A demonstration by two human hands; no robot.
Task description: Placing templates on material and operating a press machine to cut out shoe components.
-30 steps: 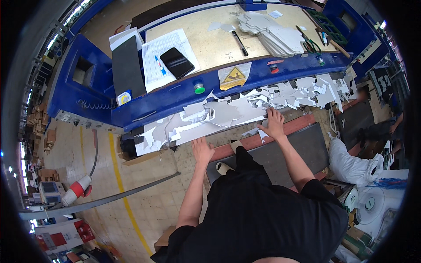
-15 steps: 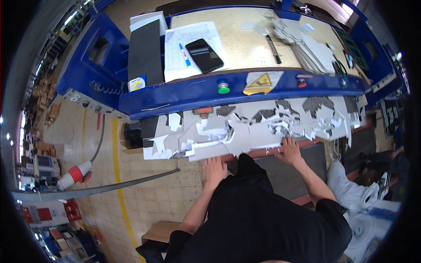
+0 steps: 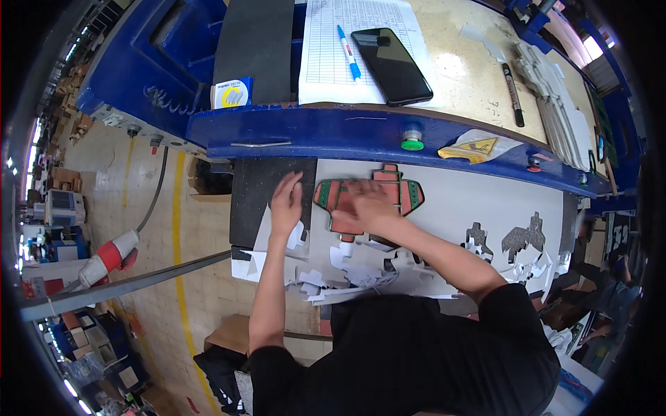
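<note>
A red cutting die point(image 3: 385, 206) with green strips and a dark outline lies on the pale sheet point(image 3: 444, 191), left of its middle. Across it reaches my right hand point(image 3: 371, 208), slightly blurred, fingers spread over its top; whether they press on it I cannot tell. My left hand point(image 3: 286, 202) hovers over or rests on the dark board point(image 3: 267, 182) left of the die, fingers stretched, nothing visible in them. White cut scraps point(image 3: 361, 270) lie between the die and my body, some beside my left wrist. Dark cut-outs show in the sheet at right.
Ahead stands a blue press beam point(image 3: 305, 132) with a green button point(image 3: 412, 141). On its top are a phone point(image 3: 392, 66), a pen point(image 3: 349, 53), a marker point(image 3: 513, 95) and stacked grey cut pieces point(image 3: 551, 97). A grey bar point(image 3: 159, 277) crosses at left.
Both hands have left the sheet's near edge and reached forward, the right one over the die. The die, barely visible before, now shows largely uncovered, with scraps nearer my body. My view has shifted.
</note>
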